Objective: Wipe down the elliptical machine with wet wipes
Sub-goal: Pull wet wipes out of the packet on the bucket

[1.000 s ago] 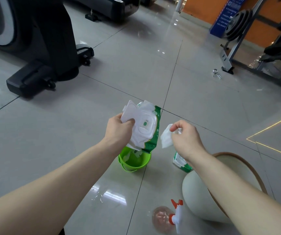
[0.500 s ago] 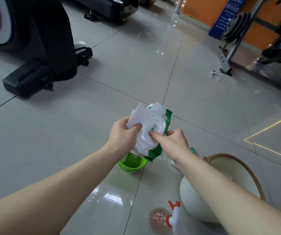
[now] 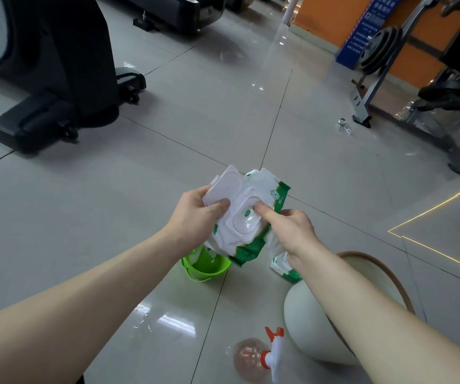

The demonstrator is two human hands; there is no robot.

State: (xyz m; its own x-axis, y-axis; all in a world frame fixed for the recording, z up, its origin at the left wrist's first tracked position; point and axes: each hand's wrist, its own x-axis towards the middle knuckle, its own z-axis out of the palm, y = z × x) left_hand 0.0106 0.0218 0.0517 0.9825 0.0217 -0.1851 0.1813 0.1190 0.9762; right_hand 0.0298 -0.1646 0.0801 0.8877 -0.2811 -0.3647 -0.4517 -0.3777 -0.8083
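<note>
Gripping the wipes pack point(image 3: 247, 230) are left hand point(image 3: 195, 217) and, seemingly, right hand point(image 3: 292, 231).

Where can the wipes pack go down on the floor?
Bare tiles lie left of the green bucket, up to the elliptical's base, and ahead toward the weight rack. It is crowded by the bucket, white basin and spray bottle.

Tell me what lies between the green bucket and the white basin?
Between the green bucket and the white basin lies a second green-and-white wipes pack, partly hidden behind an arm, in the head view.
</note>
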